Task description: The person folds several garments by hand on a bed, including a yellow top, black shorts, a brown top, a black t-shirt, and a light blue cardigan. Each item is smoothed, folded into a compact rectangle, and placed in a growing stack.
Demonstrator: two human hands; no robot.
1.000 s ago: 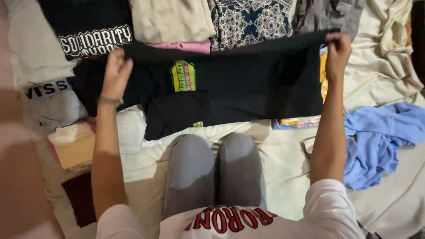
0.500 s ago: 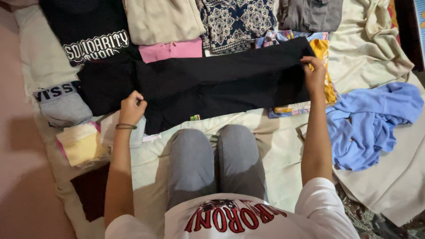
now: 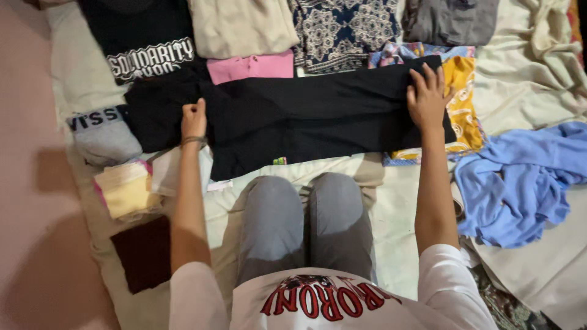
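Observation:
A black garment (image 3: 299, 119) lies folded in a long band across the cream sheet (image 3: 391, 238) in front of my knees. My left hand (image 3: 194, 118) rests on its left part with the fingers curled, pinching the fabric. My right hand (image 3: 426, 98) lies flat on the garment's right end, fingers spread. A small green label (image 3: 279, 161) peeks out at the lower edge.
Folded clothes line the far side: a black printed shirt (image 3: 143, 43), beige top (image 3: 244, 27), pink piece (image 3: 251, 66), patterned navy cloth (image 3: 345, 27), grey garment (image 3: 449, 21). A yellow patterned cloth (image 3: 463, 104) and crumpled blue garment (image 3: 520, 183) lie right. Grey, yellow and dark folded items sit left.
The black garment was held up spread between both hands; it has been folded down onto the sheet. My right hand has opened flat on it; my left hand moved down onto its left part.

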